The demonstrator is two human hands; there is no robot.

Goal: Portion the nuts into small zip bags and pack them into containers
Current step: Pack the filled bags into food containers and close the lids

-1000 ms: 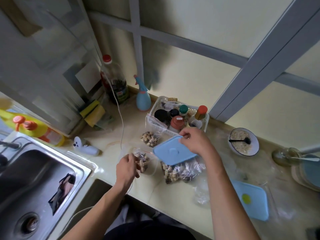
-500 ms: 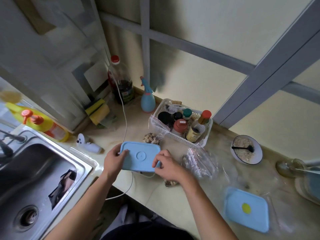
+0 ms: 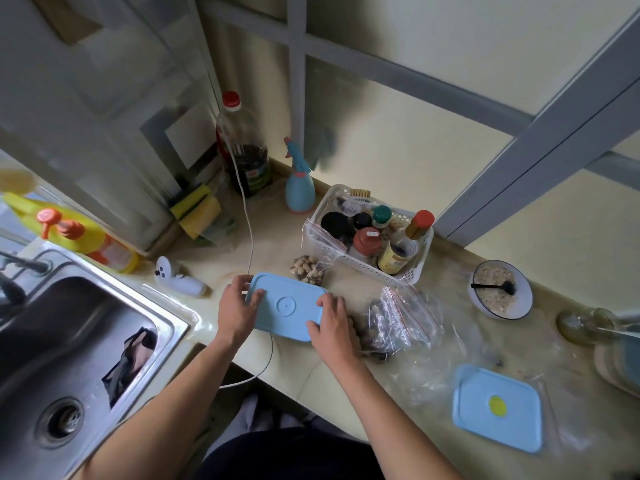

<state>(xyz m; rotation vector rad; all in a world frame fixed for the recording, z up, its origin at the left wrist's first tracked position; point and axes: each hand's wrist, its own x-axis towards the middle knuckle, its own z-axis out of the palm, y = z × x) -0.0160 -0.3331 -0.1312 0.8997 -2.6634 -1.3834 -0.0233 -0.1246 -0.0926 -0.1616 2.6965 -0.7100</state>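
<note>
Pressing down from both ends, the hands sit on a light blue lid (image 3: 287, 308) near the front edge of the counter (image 3: 332, 382): the left hand (image 3: 236, 308) curls over the lid's left end with its thumb on top, and the right hand (image 3: 331, 323) covers the right end, fingers bent over the rim. Whatever lies under the lid is hidden, so I cannot tell if a container sits below it. Just behind the lid lies a small heap of nuts (image 3: 308, 268), touching or nearly touching its far edge. Right of the right hand, a cluster of clear zip bags (image 3: 398, 320) with red seal lines holds dark nuts, and more crumpled clear plastic spreads toward the counter's front. Farther right, well apart from the hands, a second blue lid (image 3: 498, 407) with a yellow-green spot lies flat. Behind the bags stands a white basket (image 3: 412, 268) packed with jars and bottles, and a blue spray bottle (image 3: 299, 185) and a large dark bottle (image 3: 244, 154) with a red cap stand by the wall. A white bowl (image 3: 500, 289) with a black spoon in it sits to the right of the basket. A steel sink (image 3: 69, 341) fills the left side, with a yellow bottle (image 3: 69, 230) behind it and a sponge (image 3: 195, 209) against the wall. A thin white cord (image 3: 247, 230) runs down past the left hand.
</note>
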